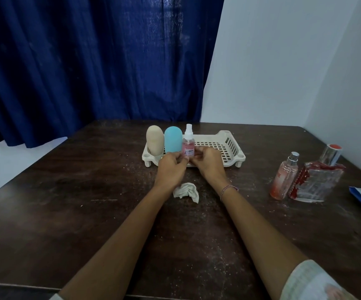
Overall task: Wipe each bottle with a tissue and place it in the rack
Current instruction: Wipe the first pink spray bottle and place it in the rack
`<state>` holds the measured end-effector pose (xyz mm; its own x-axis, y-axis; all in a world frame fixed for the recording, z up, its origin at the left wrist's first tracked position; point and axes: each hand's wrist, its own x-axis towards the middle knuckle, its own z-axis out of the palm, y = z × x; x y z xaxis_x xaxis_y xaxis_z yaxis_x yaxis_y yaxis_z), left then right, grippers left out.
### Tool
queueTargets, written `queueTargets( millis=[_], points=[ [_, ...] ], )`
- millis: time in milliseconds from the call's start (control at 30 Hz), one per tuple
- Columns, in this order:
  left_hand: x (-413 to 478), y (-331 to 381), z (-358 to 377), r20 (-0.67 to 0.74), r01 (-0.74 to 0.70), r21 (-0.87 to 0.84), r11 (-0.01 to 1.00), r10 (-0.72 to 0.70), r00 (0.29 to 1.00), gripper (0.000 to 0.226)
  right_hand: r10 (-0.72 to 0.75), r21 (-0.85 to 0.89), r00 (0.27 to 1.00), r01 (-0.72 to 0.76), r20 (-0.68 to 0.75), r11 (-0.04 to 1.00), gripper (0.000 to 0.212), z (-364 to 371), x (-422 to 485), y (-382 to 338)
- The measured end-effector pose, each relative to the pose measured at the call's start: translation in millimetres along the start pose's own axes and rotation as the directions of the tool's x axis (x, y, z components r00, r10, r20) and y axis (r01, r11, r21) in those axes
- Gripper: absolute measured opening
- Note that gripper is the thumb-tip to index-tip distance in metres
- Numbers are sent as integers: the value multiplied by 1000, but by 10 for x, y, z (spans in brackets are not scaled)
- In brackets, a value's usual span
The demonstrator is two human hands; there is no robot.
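Both hands met at the rack's (229, 146) near edge. The left hand (170, 167) and right hand (207, 163) each pinched the lower body of the pink spray bottle (188, 141) with curled fingertips, holding it upright in the rack. Just beyond the left hand, a beige bottle (154, 140) and a blue bottle (173, 139) stood in the rack side by side, so two looked finished and this third was nearly placed. The crumpled tissue (186, 192) lay on the counter (67, 202) behind the hands, between the wrists, held by neither. Well off to the right of the right hand, a slim pink perfume bottle (284, 178) and a wide clear-and-red bottle (317, 182) waited on the counter, apparently unwiped. Roughly half the work seemed done.
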<state>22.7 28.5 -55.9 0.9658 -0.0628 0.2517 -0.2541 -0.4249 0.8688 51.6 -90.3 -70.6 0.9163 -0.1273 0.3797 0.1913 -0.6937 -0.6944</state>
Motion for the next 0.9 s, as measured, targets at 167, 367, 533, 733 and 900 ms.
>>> queueTargets(
  millis=[167,367,533,733,900],
  points=[
    [19,-26,-2,-4,-4,18,1000,4,1000,30,-5,-4,1000,5,-9,1000,30,18,-3,-4],
    [31,-51,-8,-26,-4,55,998,5,1000,30,11,-16,1000,-11,2,1000,45,-27,-16,-25],
    [25,-42,-30,-90,3,77,997,4,996,33,33,-9,999,-33,-33,999,57,-92,-59,-53],
    [-13,-43,-39,-119,-52,73,996,60,991,32,15,49,977,-4,-212,999,35,-216,-203,-99],
    [-36,-89,-35,-142,-73,69,995,83,986,30,-17,20,973,22,-231,1000,31,-262,-355,-116]
  ],
)
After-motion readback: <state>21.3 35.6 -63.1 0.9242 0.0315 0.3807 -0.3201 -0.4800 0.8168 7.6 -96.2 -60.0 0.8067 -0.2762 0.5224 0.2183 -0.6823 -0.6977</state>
